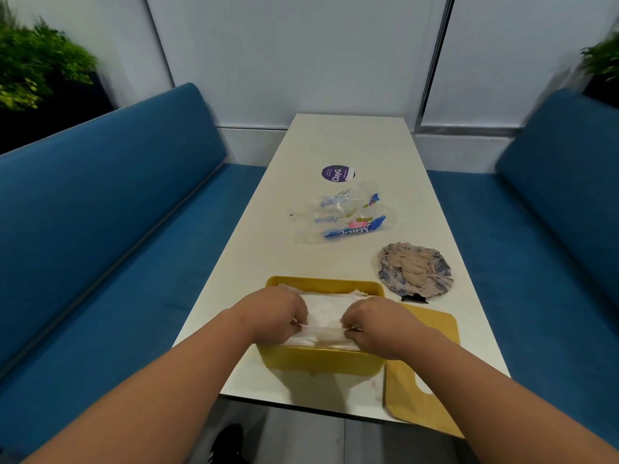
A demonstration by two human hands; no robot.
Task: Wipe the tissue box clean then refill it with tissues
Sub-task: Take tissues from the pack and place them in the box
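The tissue stack (326,313) lies inside the open yellow tissue box (321,361) at the near worktop (335,145) edge, its long axis running from one hand to the other. The left hand (273,314) and right hand (375,324) each pinch the top sheet near its middle, equally close. The detached lid (422,370) lies flat just outboard of the right hand, so closing likely falls to it.

Both forearms are bare to the frame's edge, no sleeve showing. The left hand (275,314) and right hand (375,324) are bare. A dark shoe (227,442) with a pale stripe shows below.
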